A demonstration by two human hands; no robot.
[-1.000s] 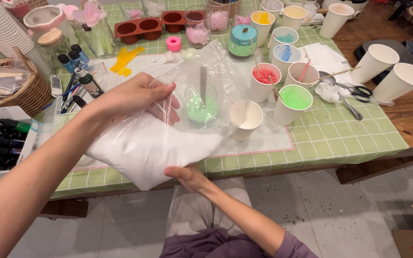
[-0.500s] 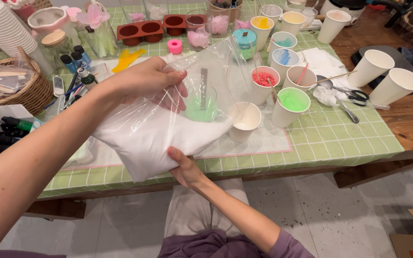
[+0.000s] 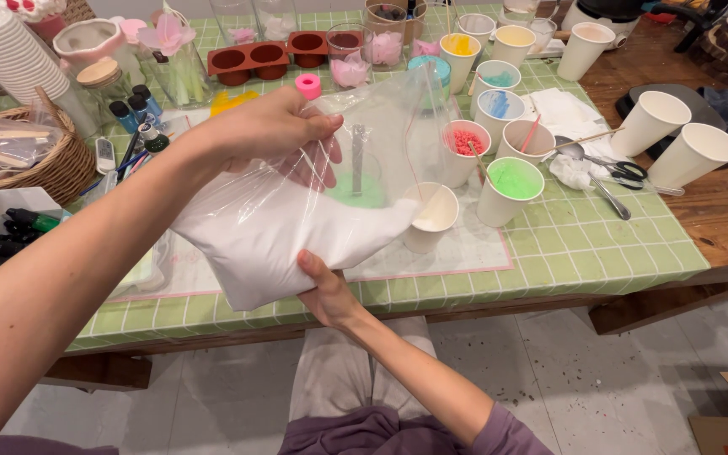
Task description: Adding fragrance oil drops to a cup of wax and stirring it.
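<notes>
My left hand (image 3: 275, 135) grips the upper part of a clear plastic bag (image 3: 271, 236) that is half full of white powder. Under the bag's lower corner, my right hand (image 3: 323, 288) holds it up from below. The bag is tilted, and its open end points right toward a white paper cup (image 3: 433, 217) on the table. The powder lies heaped against the cup's side. Seen through the plastic is a clear cup with green contents and a stick (image 3: 357, 181).
The table has a green checked cloth (image 3: 566, 244). Several paper cups hold coloured material, among them a green one (image 3: 511, 190) and a red one (image 3: 465, 143). Scissors (image 3: 625, 173) lie at the right. At the left are a basket (image 3: 35, 168), markers (image 3: 10, 232) and stacked cups (image 3: 10, 59).
Both hands have raised the bag and tipped it toward the white cup. My right hand has slid up under the bag's lower corner.
</notes>
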